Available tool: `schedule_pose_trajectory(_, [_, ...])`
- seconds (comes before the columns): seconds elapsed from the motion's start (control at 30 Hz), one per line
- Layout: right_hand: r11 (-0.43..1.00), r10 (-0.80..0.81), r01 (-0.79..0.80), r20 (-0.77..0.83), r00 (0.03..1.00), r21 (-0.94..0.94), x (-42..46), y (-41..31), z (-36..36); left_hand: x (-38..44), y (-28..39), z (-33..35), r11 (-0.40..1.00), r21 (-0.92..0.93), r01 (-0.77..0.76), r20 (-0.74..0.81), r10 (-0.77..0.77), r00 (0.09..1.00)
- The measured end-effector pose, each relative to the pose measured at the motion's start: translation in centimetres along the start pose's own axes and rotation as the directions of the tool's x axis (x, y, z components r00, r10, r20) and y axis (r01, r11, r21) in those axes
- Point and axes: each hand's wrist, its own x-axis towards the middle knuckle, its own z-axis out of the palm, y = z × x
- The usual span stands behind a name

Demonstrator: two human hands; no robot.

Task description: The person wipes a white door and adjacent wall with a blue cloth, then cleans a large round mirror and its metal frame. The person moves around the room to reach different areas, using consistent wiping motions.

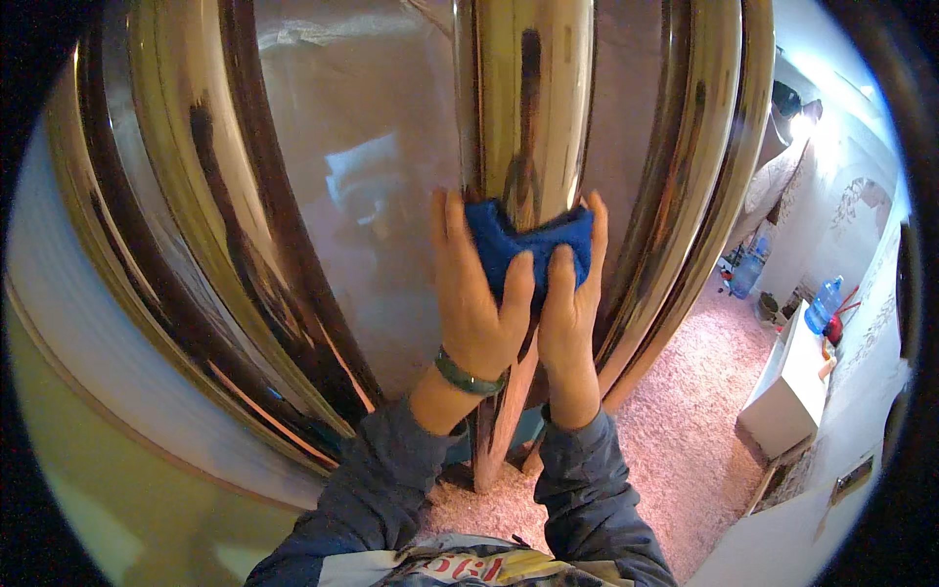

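A blue cloth (546,253) is wrapped partly around the front of a shiny gold-coloured metal column (557,110), near the middle of the view. My left hand (477,293) grips the cloth from the left, its fingers pointing up along the column's side and its thumb on the cloth. On the right side, my right hand (576,293) holds the same cloth, thumb in front. A dark green bangle (467,376) circles my left wrist. Glossy brownish panels (359,147) flank the column; the fingertips lie close to its edges. The cloth's far side is hidden.
More gold-coloured columns curve on the left (187,147) and right (711,147). Pink shaggy carpet (682,440) covers the floor below. At the right are a white cabinet (785,396) bearing a blue water bottle (824,304), another blue bottle (747,271) on the floor, and a bright lamp (805,123).
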Motion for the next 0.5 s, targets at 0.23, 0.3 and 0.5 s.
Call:
schedule_pose_trajectory(0.23, [0.991, 0.125, -0.123, -0.025, 0.992, 0.056, -7.6, 3.9, -1.7, -8.6, -0.7, -0.2, 0.977, -0.057, 0.204, 0.144, -0.194, 0.970])
schedule_pose_trajectory(0.3, [0.994, 0.105, -0.106, -0.041, 0.994, -0.016, -9.8, 6.0, -2.4, -11.8, -1.7, 0.0, 0.955, -0.053, 0.291, 0.179, -0.277, 0.944])
schedule_pose_trajectory(0.5, [0.955, 0.291, -0.293, -0.065, 0.955, -0.034, -16.8, 9.5, -2.5, -19.3, -4.2, -0.8, 0.910, -0.033, 0.412, 0.198, -0.399, 0.896])
